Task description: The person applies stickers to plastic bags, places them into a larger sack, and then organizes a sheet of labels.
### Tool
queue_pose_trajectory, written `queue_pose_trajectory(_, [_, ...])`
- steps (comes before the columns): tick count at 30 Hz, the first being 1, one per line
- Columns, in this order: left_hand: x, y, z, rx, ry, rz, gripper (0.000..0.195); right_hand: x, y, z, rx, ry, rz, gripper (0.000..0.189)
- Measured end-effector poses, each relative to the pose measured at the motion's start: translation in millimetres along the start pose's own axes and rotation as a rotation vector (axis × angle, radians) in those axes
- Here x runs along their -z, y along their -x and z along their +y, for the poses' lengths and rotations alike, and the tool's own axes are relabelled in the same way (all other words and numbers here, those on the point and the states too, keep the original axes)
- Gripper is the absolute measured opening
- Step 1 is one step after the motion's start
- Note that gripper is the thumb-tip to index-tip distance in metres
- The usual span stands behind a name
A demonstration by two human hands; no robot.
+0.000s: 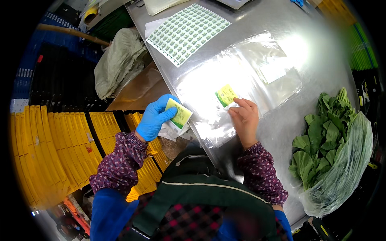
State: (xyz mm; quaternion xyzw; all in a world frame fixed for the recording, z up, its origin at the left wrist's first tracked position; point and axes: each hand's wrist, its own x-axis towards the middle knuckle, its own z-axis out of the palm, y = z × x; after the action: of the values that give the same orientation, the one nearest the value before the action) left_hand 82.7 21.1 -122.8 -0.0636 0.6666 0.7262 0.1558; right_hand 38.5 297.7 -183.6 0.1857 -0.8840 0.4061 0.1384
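Note:
My left hand [154, 119], in a blue glove, holds a small stack of yellow-green printed labels [180, 116] beside the table's near-left edge. The thumb lies across the top label. My bare right hand [246, 118] is over the clear plastic bags [202, 79] spread on the table. Its fingertips are at the lower right edge of another yellow-green label [225, 95] on the top bag. Glare and the fingers hide whether they pinch anything. Farther right, a pale label [272, 72] shows on the plastic.
A sheet of small green stickers [188, 33] lies on the metal table [273, 132]. Leafy greens [321, 141], partly in a plastic bag [349, 168], sit at the right. Yellow crates [57, 144] and a pale woven sack [119, 61] are off the left edge.

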Motion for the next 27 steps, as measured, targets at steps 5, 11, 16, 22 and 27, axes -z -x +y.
queue_pose_trajectory(5, [-19,0,14,0.068,-0.032,0.028,0.023,3,-3,2,-0.367,-0.316,0.060,0.008])
queue_pose_trajectory(11, [-49,-24,-6,0.055,-0.185,-0.048,0.013,40,-32,8,-0.743,-0.781,0.067,0.019])
queue_pose_trajectory(16, [-67,-48,-13,-0.006,-0.606,0.052,0.022,73,-44,12,-0.774,-0.755,0.660,0.018])
queue_pose_trajectory(22, [-90,-93,-15,-0.098,-0.744,0.104,0.045,45,-13,-11,-0.310,-0.220,0.345,0.014])
queue_pose_trajectory(27, [-89,-131,-31,-0.122,-0.874,0.094,0.048,-5,-11,-15,0.076,0.240,-0.209,0.039])
